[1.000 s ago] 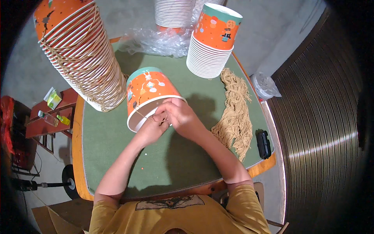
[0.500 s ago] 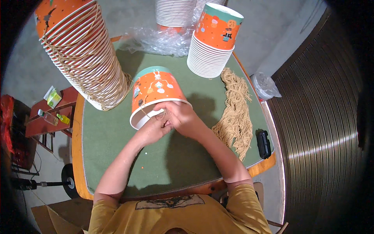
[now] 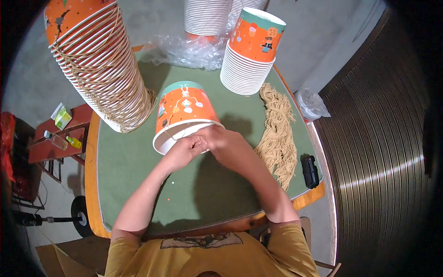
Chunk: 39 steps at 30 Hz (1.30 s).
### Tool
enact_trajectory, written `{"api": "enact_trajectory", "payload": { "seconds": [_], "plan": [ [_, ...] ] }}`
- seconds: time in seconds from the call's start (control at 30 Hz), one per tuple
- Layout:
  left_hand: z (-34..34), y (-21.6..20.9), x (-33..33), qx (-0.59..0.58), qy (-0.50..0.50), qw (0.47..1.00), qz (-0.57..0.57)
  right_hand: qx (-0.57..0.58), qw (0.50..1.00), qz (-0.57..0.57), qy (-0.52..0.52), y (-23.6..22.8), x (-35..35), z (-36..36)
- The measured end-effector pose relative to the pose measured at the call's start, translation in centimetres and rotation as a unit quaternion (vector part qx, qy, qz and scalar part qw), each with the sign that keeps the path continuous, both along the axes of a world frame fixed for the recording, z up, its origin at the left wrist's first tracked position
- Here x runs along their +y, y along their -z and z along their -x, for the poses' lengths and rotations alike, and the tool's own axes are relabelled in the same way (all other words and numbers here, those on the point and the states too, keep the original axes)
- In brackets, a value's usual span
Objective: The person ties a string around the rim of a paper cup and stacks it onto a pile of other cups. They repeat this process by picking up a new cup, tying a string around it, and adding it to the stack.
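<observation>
- At the left, a tall nested stack of buckets (image 3: pixel 94 64) is draped with cord loops (image 3: pixel 110 94).
- In the middle, the orange bucket (image 3: pixel 194 110) is tilted on the worktop (image 3: pixel 127 173), its mouth turned toward the person; it is judged light and fairly stiff, smooth enough to slip, and easily dented, so it is best held by the rolled white rim.
- Below that rim, a thin cord (image 3: pixel 171 136) is seen; it is judged soft and limp, best pinched near its end.
- By the left hand (image 3: pixel 183 151), the cord seems to be pinched, with hardly any gap between the fingertips.
- The right hand (image 3: pixel 220 142) is curled against the left fingertips at the rim; what is grasped there cannot be told.
- Further right, a loose cord bundle (image 3: pixel 278 138) is laid out.
</observation>
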State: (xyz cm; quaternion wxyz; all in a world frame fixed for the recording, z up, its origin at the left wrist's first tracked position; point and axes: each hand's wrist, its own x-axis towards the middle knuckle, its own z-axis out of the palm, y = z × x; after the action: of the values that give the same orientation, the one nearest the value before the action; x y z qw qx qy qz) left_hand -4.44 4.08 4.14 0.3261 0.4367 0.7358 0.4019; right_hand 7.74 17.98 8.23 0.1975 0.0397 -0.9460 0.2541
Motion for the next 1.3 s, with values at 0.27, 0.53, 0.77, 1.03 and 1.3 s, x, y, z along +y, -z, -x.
{"api": "enact_trajectory", "payload": {
  "seconds": [0.27, 0.53, 0.77, 1.03, 1.3],
  "plan": [
    [0.6, 2.6, 0.7, -0.078, 0.000, 0.993, -0.084, -0.046, 0.981, 0.083, 0.170, 4.7, -0.9, -2.7],
    [0.2, 1.0, 0.3, -0.082, -0.009, 0.996, -0.035, 0.023, 0.985, -0.068, 0.156, 6.8, -0.4, -1.8],
    [0.1, 1.2, 0.4, -0.087, -0.016, 0.995, -0.042, -0.006, 0.988, -0.029, 0.152, 6.0, -0.7, -1.8],
    [0.2, 1.1, 1.4, 0.223, 0.069, 0.954, -0.186, -0.027, 0.940, 0.308, 0.146, 6.7, -0.3, -1.4],
    [-0.2, 0.0, 1.6, 0.021, 0.049, 0.998, -0.036, -0.040, 0.928, 0.346, 0.130, 6.1, -0.2, -1.6]
  ]
}}
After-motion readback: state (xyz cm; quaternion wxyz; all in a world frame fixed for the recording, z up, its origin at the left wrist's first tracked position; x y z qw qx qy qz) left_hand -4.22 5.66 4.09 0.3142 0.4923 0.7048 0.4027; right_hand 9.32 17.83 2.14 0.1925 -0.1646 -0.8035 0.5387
